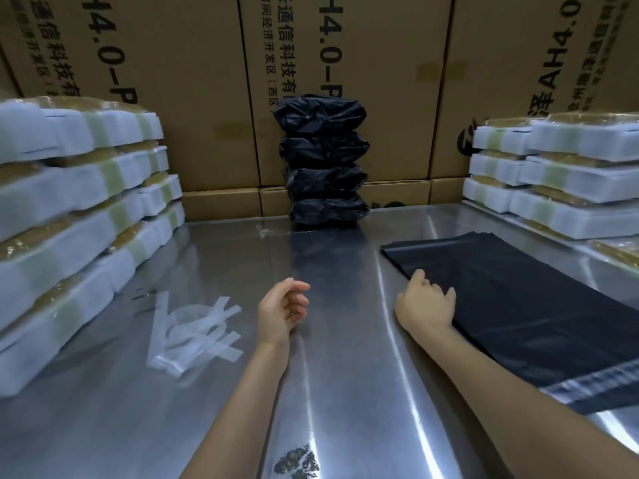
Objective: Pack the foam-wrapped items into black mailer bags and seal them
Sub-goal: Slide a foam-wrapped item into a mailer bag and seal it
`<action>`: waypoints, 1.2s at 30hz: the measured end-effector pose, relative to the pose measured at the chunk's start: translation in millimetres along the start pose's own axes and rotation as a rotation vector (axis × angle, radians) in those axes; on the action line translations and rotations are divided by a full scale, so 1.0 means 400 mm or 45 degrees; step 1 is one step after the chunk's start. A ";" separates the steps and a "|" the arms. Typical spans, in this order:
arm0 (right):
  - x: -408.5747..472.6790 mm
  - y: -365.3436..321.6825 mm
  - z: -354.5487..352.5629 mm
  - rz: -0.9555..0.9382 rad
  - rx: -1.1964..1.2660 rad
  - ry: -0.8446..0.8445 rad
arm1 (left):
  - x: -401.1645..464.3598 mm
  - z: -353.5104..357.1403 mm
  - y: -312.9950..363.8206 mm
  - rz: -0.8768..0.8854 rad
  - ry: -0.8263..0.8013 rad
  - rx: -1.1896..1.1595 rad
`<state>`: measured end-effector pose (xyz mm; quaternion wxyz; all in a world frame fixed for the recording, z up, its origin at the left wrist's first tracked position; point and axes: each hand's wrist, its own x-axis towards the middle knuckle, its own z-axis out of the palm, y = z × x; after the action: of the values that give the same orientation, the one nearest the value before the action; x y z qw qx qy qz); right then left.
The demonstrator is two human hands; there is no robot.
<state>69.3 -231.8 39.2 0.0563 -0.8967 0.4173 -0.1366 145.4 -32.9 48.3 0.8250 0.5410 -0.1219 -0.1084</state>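
Foam-wrapped items (79,209) are stacked high on the left of the steel table, and a second stack of them (553,178) stands at the far right. A pile of flat black mailer bags (525,305) lies on the right side. My right hand (427,304) rests on the pile's left edge, fingers loosely bent on the top bag. My left hand (283,311) hovers over the bare table middle, fingers loosely curled, holding nothing. Several packed black bags (325,160) are stacked upright against the back wall.
Peeled clear adhesive strips (197,333) lie scattered left of my left hand. Large cardboard boxes (193,81) form a wall behind the steel table (345,392). A dark smudge (297,461) marks the table near the front edge.
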 end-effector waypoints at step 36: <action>-0.054 -0.015 -0.048 0.092 1.102 -0.117 | -0.016 -0.016 0.009 0.151 -0.657 1.903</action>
<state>54.8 -211.0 54.6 0.4503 -0.7804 0.3497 -0.2567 141.4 -24.1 48.5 0.1934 0.9020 -0.3785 -0.0757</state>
